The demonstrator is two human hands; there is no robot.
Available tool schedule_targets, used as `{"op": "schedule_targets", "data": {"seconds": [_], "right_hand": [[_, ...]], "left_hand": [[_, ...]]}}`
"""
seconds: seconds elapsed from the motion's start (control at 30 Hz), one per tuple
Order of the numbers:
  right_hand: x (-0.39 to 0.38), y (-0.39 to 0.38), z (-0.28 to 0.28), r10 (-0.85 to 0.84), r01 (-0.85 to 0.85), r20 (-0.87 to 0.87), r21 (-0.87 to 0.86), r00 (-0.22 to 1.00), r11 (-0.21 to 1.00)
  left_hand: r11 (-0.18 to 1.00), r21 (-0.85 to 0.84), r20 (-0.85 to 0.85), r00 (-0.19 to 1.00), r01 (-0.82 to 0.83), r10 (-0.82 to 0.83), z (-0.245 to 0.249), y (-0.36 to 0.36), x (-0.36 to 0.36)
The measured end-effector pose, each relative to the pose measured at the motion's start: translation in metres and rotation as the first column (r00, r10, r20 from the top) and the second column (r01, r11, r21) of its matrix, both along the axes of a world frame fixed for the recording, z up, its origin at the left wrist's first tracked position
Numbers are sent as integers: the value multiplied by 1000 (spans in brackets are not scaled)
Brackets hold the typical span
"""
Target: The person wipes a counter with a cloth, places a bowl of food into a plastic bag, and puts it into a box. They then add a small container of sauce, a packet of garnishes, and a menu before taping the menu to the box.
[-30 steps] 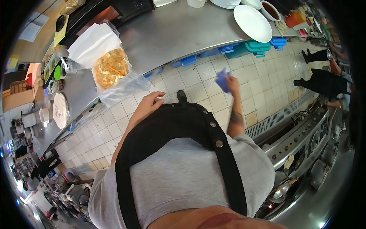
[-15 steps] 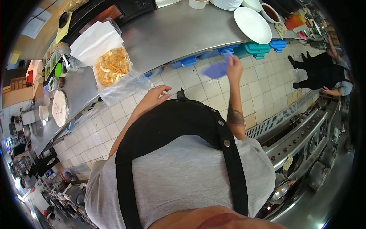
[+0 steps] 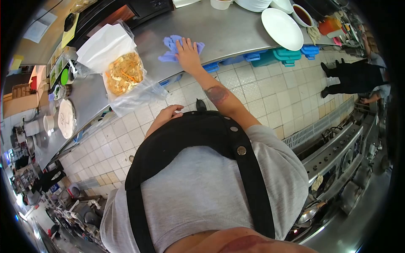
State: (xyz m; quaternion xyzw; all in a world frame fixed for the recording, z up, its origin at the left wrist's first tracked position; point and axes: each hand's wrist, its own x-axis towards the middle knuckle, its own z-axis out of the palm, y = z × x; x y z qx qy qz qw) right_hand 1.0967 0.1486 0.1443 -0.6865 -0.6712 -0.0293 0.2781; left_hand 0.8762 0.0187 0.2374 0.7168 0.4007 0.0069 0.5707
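Presses right hand (image 3: 187,52), fingers splayed flat, onto a blue cloth (image 3: 170,44) near the front edge of the steel counter (image 3: 228,29). Rests left hand (image 3: 168,114), loosely curled and empty, against a black apron (image 3: 190,139). Shows a bag of noodles (image 3: 124,74) just left of the cloth, a white plate (image 3: 282,27) well to its right.

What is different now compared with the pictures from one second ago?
The right hand carried the blue cloth up from over the floor tiles and now presses it flat on the steel counter. The left hand stayed by the apron; the noodle bag and white plate did not move.
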Motion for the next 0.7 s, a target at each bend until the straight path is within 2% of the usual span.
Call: {"op": "schedule_targets", "data": {"seconds": [0.1,0.17,0.23,0.3,0.33,0.37,0.4,0.43,0.47,0.5,0.53,0.6,0.67,0.7], "right_hand": [[40,-34,-16,-9,9,31,-6,999,1000],[81,-68,-13,-133,137,-62,79,989,987],[108,-105,-20,-142,211,-253,267,957,940],[152,-148,-58,-67,84,-129,127,989,988],[182,-171,-108,-162,159,2,-212,987,964],[207,-190,-145,-206,257,155,-515,966,818],[214,-207,-129,-420,393,174,-760,891,518],[231,-216,-125,-522,466,197,-760,830,454],[235,-230,-93,-431,401,154,-714,889,574],[226,-224,-68,-550,482,19,-505,835,715],[209,-215,-48,-619,570,-145,-272,772,775],[166,-188,-6,-467,469,-262,-57,845,881],[116,-158,9,-193,211,-237,50,952,976],[85,-147,18,-55,54,-257,-13,965,998]], "left_hand": [[1000,-18,19,1000,-4,4,10,5,1],[1000,24,-6,1000,13,-13,9,13,-1],[998,55,-13,1000,20,-19,7,18,-6],[997,78,4,1000,18,-19,3,22,-8],[996,86,-3,1000,31,-31,3,23,-10],[995,90,-11,999,45,-44,4,21,-13],[993,102,-17,998,54,-53,5,22,-14],[995,92,-24,999,45,-43,5,24,-15],[997,72,-36,999,37,-34,4,19,-20],[998,57,-44,999,24,-21,3,18,-21],[998,49,-46,999,28,-26,3,18,-21],[999,23,-53,998,43,-42,1,14,-22],[999,1,-57,997,43,-43,5,12,-15],[999,-6,-60,997,42,-42,8,12,-12]]}}
